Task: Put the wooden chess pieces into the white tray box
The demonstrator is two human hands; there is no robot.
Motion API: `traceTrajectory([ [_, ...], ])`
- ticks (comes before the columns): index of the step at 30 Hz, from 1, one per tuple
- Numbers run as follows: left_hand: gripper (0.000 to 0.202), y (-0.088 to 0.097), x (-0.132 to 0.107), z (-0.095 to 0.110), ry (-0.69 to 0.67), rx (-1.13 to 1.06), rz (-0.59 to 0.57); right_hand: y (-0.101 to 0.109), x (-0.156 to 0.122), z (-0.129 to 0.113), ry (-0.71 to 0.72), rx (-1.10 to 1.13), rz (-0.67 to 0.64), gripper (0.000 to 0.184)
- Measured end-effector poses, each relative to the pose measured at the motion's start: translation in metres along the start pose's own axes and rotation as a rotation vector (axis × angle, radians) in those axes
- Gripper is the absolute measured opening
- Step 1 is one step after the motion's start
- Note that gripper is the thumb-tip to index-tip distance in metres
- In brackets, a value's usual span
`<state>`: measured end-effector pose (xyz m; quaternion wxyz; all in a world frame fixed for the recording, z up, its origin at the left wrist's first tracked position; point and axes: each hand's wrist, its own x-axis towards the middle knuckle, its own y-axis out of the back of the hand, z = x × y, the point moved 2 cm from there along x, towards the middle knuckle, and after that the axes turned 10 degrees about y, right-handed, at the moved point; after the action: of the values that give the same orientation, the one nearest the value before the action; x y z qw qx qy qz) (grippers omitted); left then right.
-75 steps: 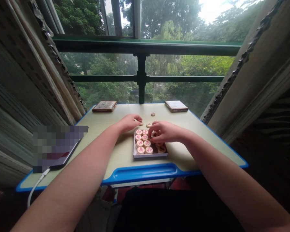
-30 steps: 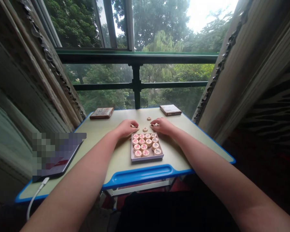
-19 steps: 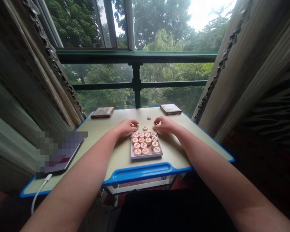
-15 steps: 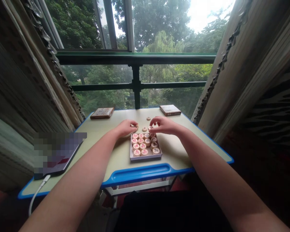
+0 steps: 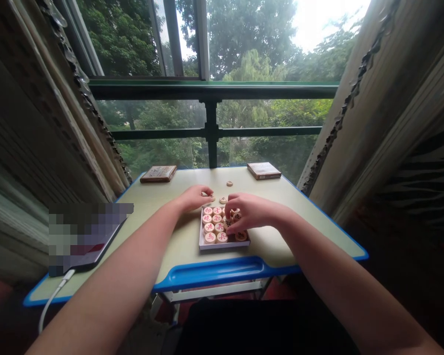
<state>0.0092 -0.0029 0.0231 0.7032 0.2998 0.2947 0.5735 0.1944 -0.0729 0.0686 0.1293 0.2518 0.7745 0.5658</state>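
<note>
A shallow white box (image 5: pixel 203 245) on the pale desk (image 5: pixel 159 212) holds several round wooden chess pieces (image 5: pixel 211 228) with red characters. My right hand (image 5: pixel 249 213) lies over the box's right half, fingers curled down onto the pieces there. My left hand (image 5: pixel 193 197) rests on the desk just beyond the box's far left corner, fingers pinched on a loose piece (image 5: pixel 210 198). Another loose piece (image 5: pixel 223 200) lies between my hands, and one more piece (image 5: pixel 229 183) sits farther back.
Two flat brown boxes lie at the desk's far edge, one on the left (image 5: pixel 158 173) and one on the right (image 5: pixel 264 170). A tablet (image 5: pixel 92 246) with a white cable (image 5: pixel 52 298) lies at the near left. A window railing (image 5: pixel 211 130) stands behind the desk.
My right hand has come back from beyond the box and now covers the box's right half. My left hand has stayed beside the far left corner.
</note>
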Motion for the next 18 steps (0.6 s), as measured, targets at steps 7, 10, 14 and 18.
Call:
traceTrajectory([
  [7, 0.044, 0.0000, 0.0007, -0.0015, -0.011, 0.015, -0.002, -0.0004, 0.0010, 0.0015, -0.029, 0.010, -0.010, 0.033],
  [10, 0.044, 0.0001, 0.0008, -0.0014, -0.013, 0.016, -0.001, -0.0022, 0.0018, 0.0028, -0.020, 0.024, -0.034, 0.036],
  [14, 0.042, 0.0003, 0.0000, 0.0003, -0.022, 0.011, -0.002, -0.0040, 0.0026, 0.0037, -0.009, 0.042, -0.056, 0.039],
  [18, 0.042, 0.0003, -0.0006, 0.0014, -0.024, 0.018, -0.006, -0.0046, 0.0032, 0.0039, -0.006, 0.054, -0.066, 0.039],
])
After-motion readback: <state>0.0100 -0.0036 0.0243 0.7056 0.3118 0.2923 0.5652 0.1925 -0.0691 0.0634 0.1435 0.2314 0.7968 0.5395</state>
